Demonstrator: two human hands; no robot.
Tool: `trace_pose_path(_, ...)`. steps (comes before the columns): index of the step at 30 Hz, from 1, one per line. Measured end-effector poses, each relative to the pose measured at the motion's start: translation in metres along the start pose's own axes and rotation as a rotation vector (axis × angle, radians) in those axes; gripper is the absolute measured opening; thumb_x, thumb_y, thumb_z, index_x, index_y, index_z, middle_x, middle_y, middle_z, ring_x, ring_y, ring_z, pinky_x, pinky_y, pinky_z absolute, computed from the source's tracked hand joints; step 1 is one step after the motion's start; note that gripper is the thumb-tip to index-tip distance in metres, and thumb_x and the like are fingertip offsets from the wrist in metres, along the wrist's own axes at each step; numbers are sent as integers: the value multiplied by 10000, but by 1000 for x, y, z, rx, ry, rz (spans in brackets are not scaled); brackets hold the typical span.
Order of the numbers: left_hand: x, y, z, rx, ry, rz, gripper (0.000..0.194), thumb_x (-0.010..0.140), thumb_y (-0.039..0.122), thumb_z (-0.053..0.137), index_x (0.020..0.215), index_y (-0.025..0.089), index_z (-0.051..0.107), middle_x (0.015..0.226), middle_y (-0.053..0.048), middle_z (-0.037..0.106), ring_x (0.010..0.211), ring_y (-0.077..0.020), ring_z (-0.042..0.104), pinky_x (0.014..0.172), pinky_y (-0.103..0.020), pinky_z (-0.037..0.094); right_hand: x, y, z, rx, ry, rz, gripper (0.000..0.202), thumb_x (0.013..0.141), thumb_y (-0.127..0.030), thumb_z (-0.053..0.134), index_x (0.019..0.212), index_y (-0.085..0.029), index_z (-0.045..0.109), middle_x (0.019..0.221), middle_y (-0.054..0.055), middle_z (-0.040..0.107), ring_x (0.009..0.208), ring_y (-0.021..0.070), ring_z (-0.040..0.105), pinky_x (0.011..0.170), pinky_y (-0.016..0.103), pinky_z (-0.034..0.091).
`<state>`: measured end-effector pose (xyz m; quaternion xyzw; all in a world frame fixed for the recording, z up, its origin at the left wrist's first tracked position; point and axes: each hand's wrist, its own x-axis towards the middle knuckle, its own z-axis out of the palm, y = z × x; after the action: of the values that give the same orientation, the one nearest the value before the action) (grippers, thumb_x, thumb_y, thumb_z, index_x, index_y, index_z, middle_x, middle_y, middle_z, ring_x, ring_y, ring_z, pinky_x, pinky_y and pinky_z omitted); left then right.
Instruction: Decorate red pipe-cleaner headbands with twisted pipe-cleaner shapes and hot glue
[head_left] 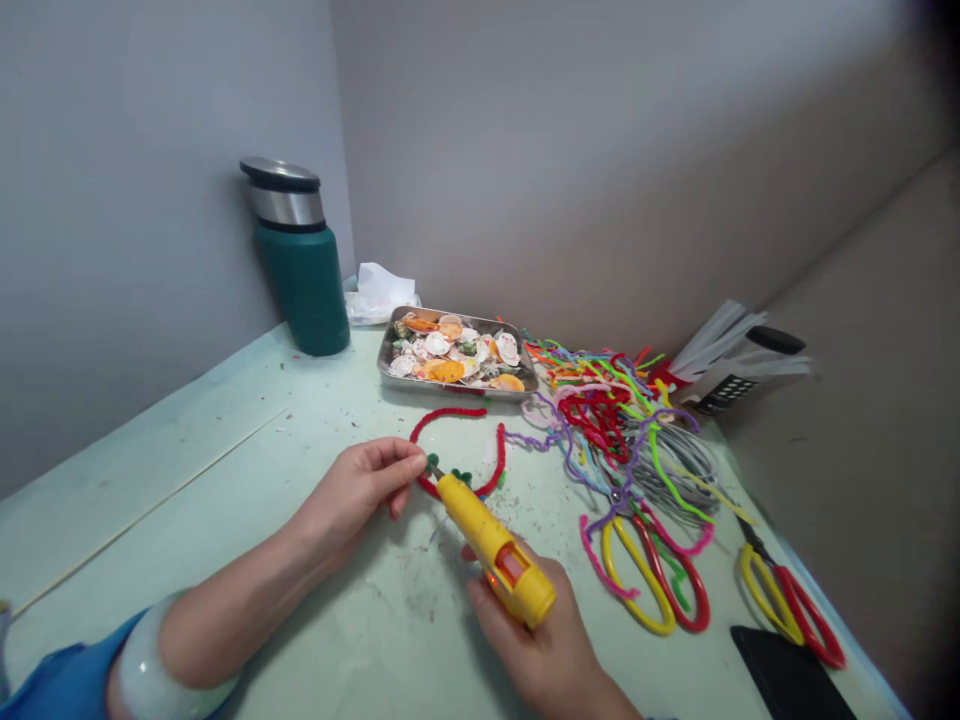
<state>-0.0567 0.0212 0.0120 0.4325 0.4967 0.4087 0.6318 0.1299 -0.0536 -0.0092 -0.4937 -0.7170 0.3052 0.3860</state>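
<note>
Pale green tabletop [337, 640] spreads beneath both sets of fingers. To the right of the fingertips and farther off, a heap of pipe cleaners [600, 420] lies tangled in red, purple, pink and lime. Well beyond the left fingers and off to their left, a teal bottle [304, 285] stands with a steel collar and lid. Beyond the fingertips sits a metal tray [457, 392] filled with white and orange shells [450, 370]. The left hand [367, 490] has its thumb and forefinger pinched together; the right hand [547, 640] is wrapped around a grip. Right of the right fingers, red-and-yellow scissors [651, 563] lie with their blades partly under the heap. From the right fingers a yellow glue gun [491, 540] slants forward, its nozzle just beside the left fingertips. Curving around in front of both hands, a red pipe cleaner [500, 455] is held between the left thumb and forefinger. Small green pieces [461, 477] sit near those fingertips, within its curve.
</note>
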Motion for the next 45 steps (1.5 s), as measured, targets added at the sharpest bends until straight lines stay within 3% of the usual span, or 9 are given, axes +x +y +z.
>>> trace_pose_path(8, 0, 0, -1, -10, -12, -12, 214, 741, 357, 652, 774, 155, 591, 401, 56, 472, 412, -65, 331, 445, -183, 244, 0, 0, 0, 50, 0, 25, 89, 793, -234, 499, 719, -199, 462, 528, -54, 375, 432, 93, 353, 413, 219, 313)
trace_pose_path(14, 0, 0, -1, -31, -27, -33, 205, 755, 352, 645, 781, 157, 588, 404, 56, 475, 415, -57, 326, 449, -180, 242, 0, 2, 0, 56, -27, 33, 89, 797, -225, 492, 726, -202, 443, 569, -38, 438, 460, 100, 387, 453, 228, 339)
trace_pose_path(45, 1, -2, 1, 55, -34, 18, 213, 764, 362, 625, 775, 155, 576, 399, 67, 467, 412, -58, 327, 448, -188, 236, -1, 1, 0, 36, 2, 15, 113, 797, -220, 500, 710, -203, 430, 546, -53, 381, 461, 100, 376, 466, 232, 324)
